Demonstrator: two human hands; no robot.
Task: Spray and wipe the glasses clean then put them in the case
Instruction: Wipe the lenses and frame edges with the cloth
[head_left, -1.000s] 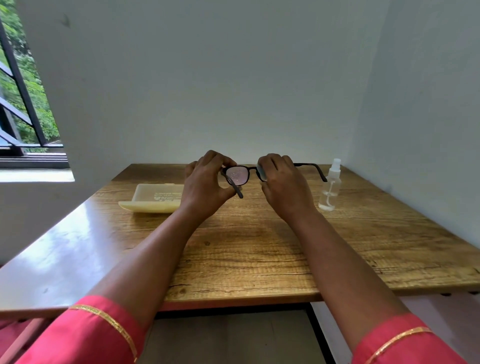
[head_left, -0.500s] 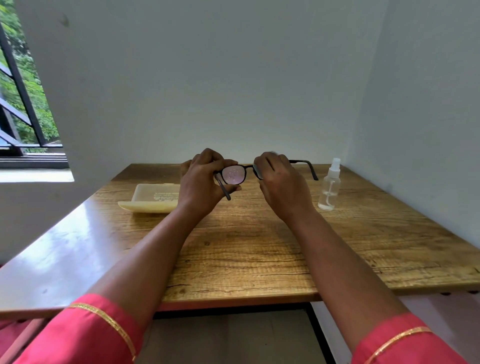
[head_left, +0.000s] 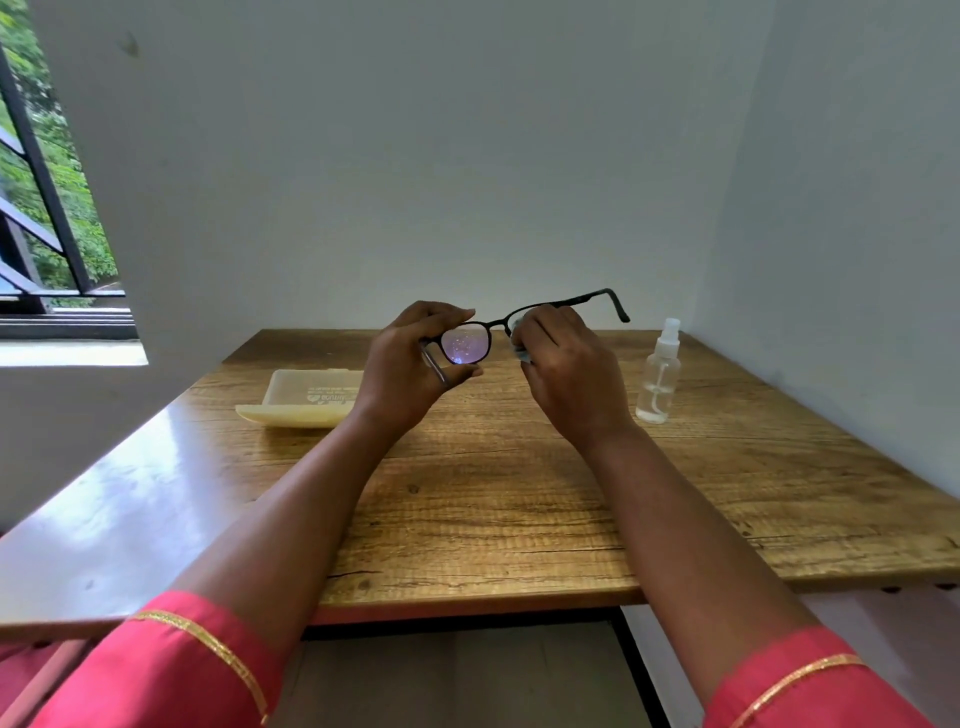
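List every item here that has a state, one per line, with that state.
glasses: held above the table, temples unfolded, droplets on the visible lens
left hand: grips the glasses
right hand: presses a cloth to the other lens
case: open, on the table
spray bottle: upright, nearly empty

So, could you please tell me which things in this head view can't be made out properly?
- Right lens of the glasses: hidden behind the right hand.
- Wiping cloth: only a pale sliver shows past the fingers.
- Print on the case: too small to read.
- Case's near end: covered by the left hand.
- Spray bottle: liquid level unclear.
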